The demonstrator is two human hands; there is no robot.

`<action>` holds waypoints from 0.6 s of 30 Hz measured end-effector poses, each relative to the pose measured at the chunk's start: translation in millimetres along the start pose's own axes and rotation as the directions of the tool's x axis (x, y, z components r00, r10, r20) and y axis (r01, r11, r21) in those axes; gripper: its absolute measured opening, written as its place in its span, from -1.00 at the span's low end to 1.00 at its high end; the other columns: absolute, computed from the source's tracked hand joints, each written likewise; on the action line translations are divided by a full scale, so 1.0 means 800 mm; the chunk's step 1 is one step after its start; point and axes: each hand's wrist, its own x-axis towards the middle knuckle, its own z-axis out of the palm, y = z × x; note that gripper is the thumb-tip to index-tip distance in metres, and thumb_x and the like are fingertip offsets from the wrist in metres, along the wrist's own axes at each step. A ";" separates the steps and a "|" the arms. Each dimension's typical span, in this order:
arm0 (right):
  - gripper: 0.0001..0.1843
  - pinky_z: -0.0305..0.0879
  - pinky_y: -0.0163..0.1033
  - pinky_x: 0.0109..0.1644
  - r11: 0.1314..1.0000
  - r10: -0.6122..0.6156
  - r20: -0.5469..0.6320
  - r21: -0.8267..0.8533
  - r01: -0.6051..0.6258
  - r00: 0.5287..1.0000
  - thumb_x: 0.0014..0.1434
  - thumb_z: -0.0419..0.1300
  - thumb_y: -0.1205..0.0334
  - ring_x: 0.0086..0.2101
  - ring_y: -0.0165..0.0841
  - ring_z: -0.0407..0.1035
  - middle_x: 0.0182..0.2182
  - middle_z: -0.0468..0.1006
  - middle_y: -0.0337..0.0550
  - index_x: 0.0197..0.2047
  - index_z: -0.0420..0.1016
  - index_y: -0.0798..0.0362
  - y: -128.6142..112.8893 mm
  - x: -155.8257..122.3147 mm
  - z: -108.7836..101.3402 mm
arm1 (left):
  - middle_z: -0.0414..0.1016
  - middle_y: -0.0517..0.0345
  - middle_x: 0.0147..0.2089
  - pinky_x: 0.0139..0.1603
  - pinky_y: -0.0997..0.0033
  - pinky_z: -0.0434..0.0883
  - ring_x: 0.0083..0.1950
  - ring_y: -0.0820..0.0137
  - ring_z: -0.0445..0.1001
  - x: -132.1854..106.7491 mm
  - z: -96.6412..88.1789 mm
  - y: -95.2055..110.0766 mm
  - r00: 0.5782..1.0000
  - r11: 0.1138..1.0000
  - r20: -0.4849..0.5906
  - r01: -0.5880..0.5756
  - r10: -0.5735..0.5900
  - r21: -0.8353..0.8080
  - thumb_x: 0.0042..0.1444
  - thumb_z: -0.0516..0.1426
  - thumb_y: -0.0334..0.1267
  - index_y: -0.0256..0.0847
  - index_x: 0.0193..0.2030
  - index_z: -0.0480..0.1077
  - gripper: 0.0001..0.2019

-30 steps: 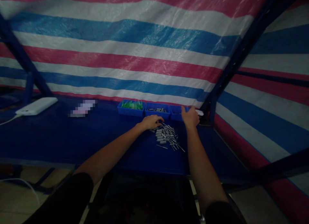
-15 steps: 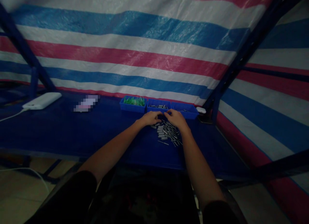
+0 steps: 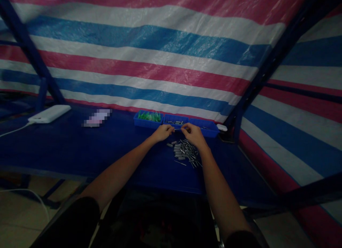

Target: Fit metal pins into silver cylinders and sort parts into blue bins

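My left hand (image 3: 162,132) and my right hand (image 3: 193,134) are raised just in front of the blue bins, fingertips pinched. A thin metal pin (image 3: 177,129) spans the small gap between them, its ends at the fingertips of both hands. Any small part hidden inside the left fingers cannot be made out. Below the hands, a pile of loose metal pins (image 3: 190,152) lies on the table beside short grey metal cylinders (image 3: 179,151). One single pin (image 3: 180,163) lies apart, nearer to me.
Along the back stand a blue bin (image 3: 144,124) of green pieces, a blue bin (image 3: 171,117) with metal cylinders and a blue bin (image 3: 211,133) with a few pins. A white power bank (image 3: 49,114) with a cable lies left on the blue table (image 3: 114,141). Striped sheeting (image 3: 149,66) hangs behind.
Both hands have come up off the parts pile, and a thin pin now shows between their fingertips. The view has tilted slightly upward.
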 end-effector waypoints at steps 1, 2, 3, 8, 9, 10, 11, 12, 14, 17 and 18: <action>-0.84 0.11 -0.37 -0.45 1.000 -0.024 0.003 0.007 0.023 1.000 0.03 0.07 0.22 -0.56 -0.44 0.27 -0.59 0.41 -0.28 -0.35 0.43 0.07 -0.002 0.000 0.000 | 0.39 0.19 -0.52 -0.48 0.54 0.23 -0.52 0.50 0.30 0.000 -0.002 0.000 1.000 0.999 -0.003 0.006 -0.006 -0.032 0.16 -0.10 -0.15 -0.33 -0.36 0.41 -0.65; -0.85 0.10 -0.37 -0.46 0.999 -0.041 0.008 0.007 0.041 0.999 0.03 0.07 0.23 -0.57 -0.45 0.26 -0.60 0.40 -0.29 -0.36 0.43 0.07 -0.004 -0.001 0.001 | 0.37 0.20 -0.53 -0.50 0.54 0.23 -0.54 0.51 0.28 0.000 -0.004 0.001 1.000 0.998 -0.006 0.006 -0.006 -0.066 0.15 -0.10 -0.14 -0.33 -0.37 0.40 -0.64; -0.86 0.09 -0.37 -0.47 0.999 -0.053 0.013 0.005 0.053 0.999 0.02 0.07 0.24 -0.58 -0.45 0.24 -0.61 0.38 -0.30 -0.37 0.42 0.07 -0.006 -0.001 0.001 | 0.35 0.20 -0.54 -0.51 0.55 0.22 -0.55 0.52 0.27 -0.001 -0.004 0.002 1.000 0.995 -0.010 0.004 -0.005 -0.102 0.15 -0.10 -0.13 -0.34 -0.38 0.40 -0.64; -0.84 0.11 -0.36 -0.42 0.997 -0.068 -0.036 -0.032 0.067 0.997 0.06 0.05 0.20 -0.54 -0.43 0.28 -0.58 0.42 -0.26 -0.39 0.41 0.07 -0.005 0.001 -0.011 | 0.38 0.19 -0.51 -0.52 0.56 0.23 -0.54 0.53 0.29 -0.007 0.000 0.014 0.999 0.973 0.042 0.001 0.009 -0.233 0.12 -0.05 -0.07 -0.35 -0.27 0.40 -0.63; -0.81 0.12 -0.35 -0.41 0.997 -0.034 -0.107 -0.074 0.026 0.994 0.08 0.04 0.18 -0.52 -0.41 0.29 -0.56 0.43 -0.24 -0.37 0.42 0.07 -0.001 0.001 -0.016 | 0.40 0.18 -0.49 -0.51 0.56 0.24 -0.53 0.52 0.32 -0.009 0.002 0.016 0.998 0.978 0.069 0.004 0.010 -0.208 0.10 -0.02 -0.06 -0.35 -0.22 0.40 -0.63; -0.78 0.12 -0.34 -0.39 0.991 0.019 -0.200 -0.124 -0.045 0.980 0.11 0.02 0.15 -0.50 -0.39 0.31 -0.54 0.44 -0.22 -0.33 0.42 0.07 0.005 0.002 -0.021 | 0.42 0.16 -0.47 -0.49 0.55 0.26 -0.50 0.50 0.34 -0.011 0.005 0.018 0.995 0.988 0.101 0.000 0.016 -0.153 0.08 0.01 -0.07 -0.35 -0.18 0.40 -0.64; -0.75 0.12 -0.32 -0.38 0.975 0.084 -0.300 -0.170 -0.140 0.950 0.12 0.00 0.13 -0.48 -0.37 0.32 -0.53 0.45 -0.19 -0.28 0.42 0.07 0.012 0.002 -0.027 | 0.45 0.15 -0.45 -0.45 0.54 0.27 -0.47 0.49 0.37 -0.012 0.007 0.021 0.990 0.997 0.135 -0.019 0.029 -0.072 0.07 0.05 -0.10 -0.33 -0.16 0.41 -0.66; -0.73 0.12 -0.31 -0.36 0.948 0.153 -0.388 -0.202 -0.246 0.909 0.13 0.00 0.12 -0.45 -0.34 0.33 -0.50 0.46 -0.17 -0.21 0.41 0.07 0.019 0.002 -0.032 | 0.47 0.14 -0.42 -0.41 0.53 0.28 -0.43 0.47 0.40 -0.013 0.010 0.023 0.984 0.998 0.170 -0.056 0.052 0.020 0.05 0.07 -0.13 -0.31 -0.15 0.42 -0.68; -0.67 0.11 -0.28 -0.35 0.881 0.275 -0.480 -0.220 -0.418 0.833 0.12 0.02 0.11 -0.40 -0.28 0.35 -0.46 0.48 -0.12 -0.09 0.37 0.08 0.032 0.001 -0.040 | 0.51 0.13 -0.33 -0.34 0.52 0.29 -0.33 0.43 0.43 -0.012 0.017 0.029 0.968 0.970 0.230 -0.149 0.104 0.190 0.02 0.10 -0.20 -0.24 -0.15 0.44 -0.73; -0.59 0.12 -0.25 -0.35 0.848 0.350 -0.468 -0.210 -0.487 0.811 0.09 0.06 0.11 -0.38 -0.23 0.36 -0.45 0.48 -0.10 -0.01 0.31 0.10 0.036 -0.001 -0.041 | 0.53 0.16 -0.26 -0.33 0.52 0.28 -0.26 0.39 0.45 -0.007 0.024 0.038 0.956 0.929 0.276 -0.184 0.094 0.321 0.01 0.10 -0.24 -0.16 -0.19 0.46 -0.78; -0.59 0.12 -0.25 -0.35 0.862 0.337 -0.452 -0.204 -0.464 0.826 0.09 0.05 0.10 -0.38 -0.23 0.36 -0.46 0.48 -0.10 -0.01 0.31 0.10 0.033 -0.001 -0.038 | 0.53 0.17 -0.27 -0.34 0.53 0.28 -0.26 0.39 0.46 -0.005 0.025 0.039 0.957 0.927 0.281 -0.168 0.072 0.334 0.00 0.10 -0.24 -0.15 -0.22 0.47 -0.79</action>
